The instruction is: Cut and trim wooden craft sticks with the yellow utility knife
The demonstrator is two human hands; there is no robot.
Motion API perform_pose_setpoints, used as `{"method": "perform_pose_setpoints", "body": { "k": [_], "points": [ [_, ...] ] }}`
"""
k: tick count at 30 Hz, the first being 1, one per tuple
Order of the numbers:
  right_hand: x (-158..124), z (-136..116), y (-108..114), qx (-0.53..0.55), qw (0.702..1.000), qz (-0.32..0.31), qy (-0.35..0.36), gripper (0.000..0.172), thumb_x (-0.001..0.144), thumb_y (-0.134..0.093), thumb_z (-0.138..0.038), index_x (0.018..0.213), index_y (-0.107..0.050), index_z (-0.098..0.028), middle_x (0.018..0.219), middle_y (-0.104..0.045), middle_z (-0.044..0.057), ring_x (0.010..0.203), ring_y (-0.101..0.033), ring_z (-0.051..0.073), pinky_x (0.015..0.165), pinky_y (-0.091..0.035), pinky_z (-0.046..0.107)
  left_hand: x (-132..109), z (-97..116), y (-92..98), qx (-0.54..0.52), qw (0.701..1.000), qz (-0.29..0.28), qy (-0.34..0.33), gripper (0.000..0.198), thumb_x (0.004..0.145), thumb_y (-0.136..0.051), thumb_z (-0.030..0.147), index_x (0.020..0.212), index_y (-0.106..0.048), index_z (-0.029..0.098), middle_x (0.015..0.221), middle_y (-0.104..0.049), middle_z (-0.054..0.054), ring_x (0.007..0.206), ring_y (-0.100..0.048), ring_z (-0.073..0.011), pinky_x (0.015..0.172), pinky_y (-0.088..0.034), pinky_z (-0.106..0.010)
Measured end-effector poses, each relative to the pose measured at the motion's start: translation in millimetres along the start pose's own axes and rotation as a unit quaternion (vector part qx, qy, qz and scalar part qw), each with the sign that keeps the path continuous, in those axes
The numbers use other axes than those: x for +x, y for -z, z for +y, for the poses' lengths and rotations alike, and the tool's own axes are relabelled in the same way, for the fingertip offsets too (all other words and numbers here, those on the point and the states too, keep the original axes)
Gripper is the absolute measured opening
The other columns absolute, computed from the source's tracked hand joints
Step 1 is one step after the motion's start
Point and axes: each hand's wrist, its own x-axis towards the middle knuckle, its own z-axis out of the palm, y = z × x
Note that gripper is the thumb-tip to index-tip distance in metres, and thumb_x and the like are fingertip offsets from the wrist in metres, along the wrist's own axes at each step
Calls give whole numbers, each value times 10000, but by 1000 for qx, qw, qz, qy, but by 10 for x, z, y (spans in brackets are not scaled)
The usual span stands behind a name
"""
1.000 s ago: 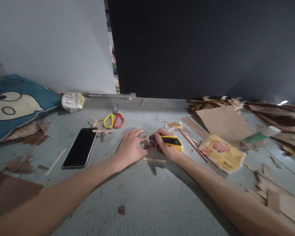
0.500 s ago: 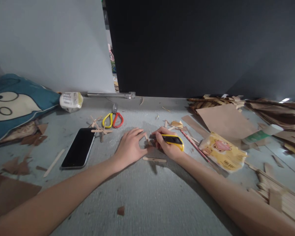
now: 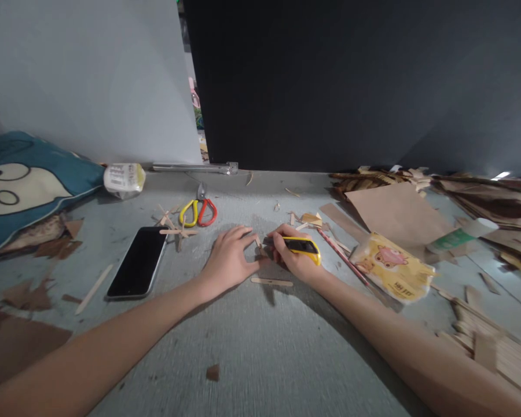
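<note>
- Left hand (image 3: 228, 258) was half-open, thumb and forefinger parted around a small pale wooden piece (image 3: 261, 248); its grip couldn't be told.
- Right hand (image 3: 296, 264) was closed round a yellow-and-black plastic cutter (image 3: 303, 245), at the piece's three o'clock.
- Both had barely shifted; work apparently stood unadvanced.

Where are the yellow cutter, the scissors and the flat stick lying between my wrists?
Yellow cutter (image 3: 303, 246): head view, on the handle's dark inset.
Scissors (image 3: 201, 198): head view, where blades meet handles.
Flat stick (image 3: 272, 282): head view, mid-length.
</note>
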Motion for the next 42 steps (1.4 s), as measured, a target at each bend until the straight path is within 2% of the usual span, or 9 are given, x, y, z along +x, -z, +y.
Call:
{"method": "perform_pose_setpoints", "body": {
  "k": [6,10,17,21,24,28,34,39,42],
  "points": [
    [12,13,-14,20,999,13,-30,343,993,-531,-531,848,-633,-237,532,-627,-34,489,-590,151,559,-460,273,12,32,43,-26,1000,-8,9,497,755,-858,308,1217,-710,198,1428,-669,-157,1385,-585,-369,1161,-427,-552],
    [13,6,-24,32,999,16,-40,345,984,-537,-542,870,-641,-233,528,-614,-39,478,-573,147,523,-440,262,23,33,48,-46,999,-7,15,487,711,-877,256,1147,-663,222,1364,-685,-127,1357,-591,-360,1141,-422,-546],
    [15,37,-31,34,999,17,-21,374,993,-562,-568,877,-657,-225,559,-622,-34,489,-575,134,522,-440,252,43,-24,-10,-110,992,9,69,589,670,-938,262,1152,-603,223,1216,-705,-124,1212,-654,-364,1025,-503,-535],
    [10,54,-32,85,996,22,-28,413,1012,-557,-619,1070,-687,-230,623,-633,-41,455,-576,125,474,-436,243,44,-9,17,-238,967,-25,83,613,802,-819,158,1327,-517,248,991,-753,-30,1005,-739,-250,952,-548,-428],
    [2,48,-23,83,996,-11,-40,449,1016,-559,-637,1152,-706,-235,605,-614,-51,377,-505,107,414,-399,240,41,33,68,-296,951,-38,75,561,875,-728,128,1369,-501,265,864,-742,27,857,-738,-182,859,-555,-340],
    [-12,46,-8,71,995,-76,-11,416,1007,-605,-609,1079,-740,-222,643,-642,-21,438,-535,109,441,-417,235,30,82,116,-314,949,0,29,494,915,-729,211,1363,-525,259,863,-743,22,830,-706,-157,852,-542,-315],
    [-13,39,16,70,995,-66,13,369,982,-665,-580,948,-724,-217,630,-613,-26,502,-539,114,497,-431,234,25,99,99,-367,929,50,9,502,928,-757,291,1341,-476,240,835,-715,28,781,-680,-140,810,-538,-292],
    [-4,2,32,45,991,-123,31,392,996,-630,-592,898,-710,-221,663,-649,-12,573,-585,128,567,-454,240,67,100,111,-436,897,43,57,429,926,-767,402,1193,-476,235,768,-677,44,693,-671,-130,685,-523,-258],
    [-12,-32,15,-9,990,-116,75,339,923,-732,-577,896,-695,-241,668,-661,-22,566,-578,133,580,-450,246,98,92,136,-474,873,46,104,499,906,-788,449,1201,-448,233,735,-698,39,661,-697,-148,659,-539,-265]
  ]
}}
